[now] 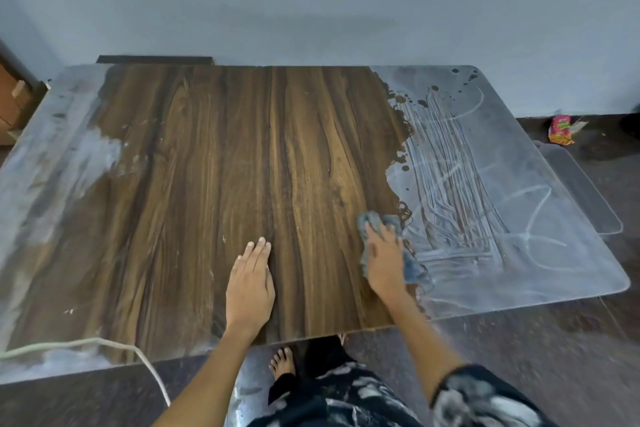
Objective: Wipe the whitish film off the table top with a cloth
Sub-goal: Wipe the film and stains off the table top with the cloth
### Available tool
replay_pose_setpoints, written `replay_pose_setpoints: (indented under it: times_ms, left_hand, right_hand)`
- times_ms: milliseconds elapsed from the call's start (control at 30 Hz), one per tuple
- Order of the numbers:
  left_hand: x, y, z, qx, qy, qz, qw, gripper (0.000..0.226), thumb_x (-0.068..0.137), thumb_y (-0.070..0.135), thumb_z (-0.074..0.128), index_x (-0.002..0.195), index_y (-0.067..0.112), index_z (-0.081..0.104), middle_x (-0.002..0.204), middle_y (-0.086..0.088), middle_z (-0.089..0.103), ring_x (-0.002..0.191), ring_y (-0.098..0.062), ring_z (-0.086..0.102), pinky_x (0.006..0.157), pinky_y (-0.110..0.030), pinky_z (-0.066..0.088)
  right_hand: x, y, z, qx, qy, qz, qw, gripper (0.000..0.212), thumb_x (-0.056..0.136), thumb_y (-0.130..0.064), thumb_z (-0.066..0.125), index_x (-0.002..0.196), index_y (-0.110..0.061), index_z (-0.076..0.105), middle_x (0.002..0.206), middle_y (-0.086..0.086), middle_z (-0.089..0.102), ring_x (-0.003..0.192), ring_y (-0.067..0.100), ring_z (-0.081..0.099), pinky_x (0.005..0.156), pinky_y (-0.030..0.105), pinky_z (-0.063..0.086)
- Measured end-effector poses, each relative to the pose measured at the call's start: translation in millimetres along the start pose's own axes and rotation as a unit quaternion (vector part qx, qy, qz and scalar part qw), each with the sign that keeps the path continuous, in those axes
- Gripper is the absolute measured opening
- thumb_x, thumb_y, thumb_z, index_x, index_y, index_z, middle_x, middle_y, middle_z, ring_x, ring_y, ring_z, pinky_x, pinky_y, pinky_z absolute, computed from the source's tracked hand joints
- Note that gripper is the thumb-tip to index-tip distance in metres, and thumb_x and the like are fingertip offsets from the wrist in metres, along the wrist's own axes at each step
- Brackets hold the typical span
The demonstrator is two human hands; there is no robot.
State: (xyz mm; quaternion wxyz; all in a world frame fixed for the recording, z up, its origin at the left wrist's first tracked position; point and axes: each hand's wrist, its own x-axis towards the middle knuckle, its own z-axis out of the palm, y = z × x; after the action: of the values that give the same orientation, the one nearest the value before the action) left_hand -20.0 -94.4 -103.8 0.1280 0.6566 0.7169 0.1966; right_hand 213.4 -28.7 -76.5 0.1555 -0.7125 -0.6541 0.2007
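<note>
The wooden table top (242,166) shows bare brown grain across its middle. Whitish film (519,191) covers the right third, scored with streaks, and a paler band of film (52,163) runs along the left edge. A grey-blue cloth (381,220) lies bunched at the border between bare wood and the right film. My right hand (384,260) presses flat on the cloth, fingers straight. Flat on the bare wood to the left of it rests my left hand (251,282), fingers together and pointing away from me.
A pale cord (104,345) trails over the table's near left corner and down to the floor. A pink snack packet (560,130) lies on the dark floor beyond the right edge. The wall stands just behind the table. My bare foot (282,362) is under the near edge.
</note>
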Motion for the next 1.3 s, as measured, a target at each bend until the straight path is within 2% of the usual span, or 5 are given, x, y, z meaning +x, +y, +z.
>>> replay_pose_setpoints:
  times_ms: [133,300,600,867,1300]
  left_hand:
    - [-3.6,5.0,1.8,-0.001,-0.001,-0.017,1.0,0.042,0.095,0.011,0.035,0.136,0.007,0.045,0.145,-0.006,0.041,0.137,-0.022,0.032,0.112,-0.038,0.024]
    - [-11.0,13.9,5.7,-0.012,0.024,-0.061,0.998,0.041,0.094,0.003,0.041,0.135,0.005,0.045,0.145,-0.008,0.041,0.137,-0.025,0.031,0.113,-0.043,0.024]
    - [-29.1,112.7,33.8,-0.02,0.002,-0.127,0.992,0.051,0.095,0.008,0.035,0.145,0.01,0.026,0.155,-0.005,0.016,0.144,-0.022,0.009,0.116,-0.036,0.007]
    - [-36.8,159.1,51.7,-0.088,-0.032,-0.078,0.993,0.055,0.094,0.0,0.033,0.146,0.011,0.022,0.156,-0.002,0.011,0.144,-0.014,0.003,0.117,-0.026,0.001]
    - [-21.1,187.5,65.7,-0.015,-0.046,-0.053,0.997,0.051,0.098,0.009,0.027,0.148,0.013,0.015,0.157,0.0,0.008,0.144,-0.015,0.002,0.117,-0.028,0.005]
  right_hand:
    - [-56.0,-39.6,36.6,0.047,-0.089,-0.226,0.969,0.041,0.091,-0.012,0.035,0.127,-0.018,0.054,0.138,0.002,0.048,0.133,0.026,0.035,0.113,0.045,0.021]
    - [-103.5,30.6,21.9,-0.018,-0.2,-0.364,0.909,0.053,0.086,-0.02,0.041,0.138,-0.027,0.04,0.146,-0.01,0.033,0.139,0.012,0.013,0.115,0.041,0.006]
    - [-45.1,73.0,-46.3,0.021,-0.014,-0.062,0.998,0.044,0.097,-0.008,0.036,0.137,-0.027,0.039,0.145,-0.013,0.023,0.14,0.016,0.011,0.114,0.032,0.001]
    - [-94.8,103.1,-45.2,-0.01,-0.156,-0.303,0.94,0.054,0.091,-0.014,0.046,0.143,-0.026,0.033,0.151,-0.012,0.02,0.139,0.008,0.001,0.114,0.026,-0.005]
    - [4.6,92.2,-66.4,-0.035,-0.081,-0.113,0.99,0.044,0.101,-0.025,0.028,0.145,-0.025,0.028,0.155,-0.004,0.016,0.144,0.022,0.003,0.115,0.035,-0.002]
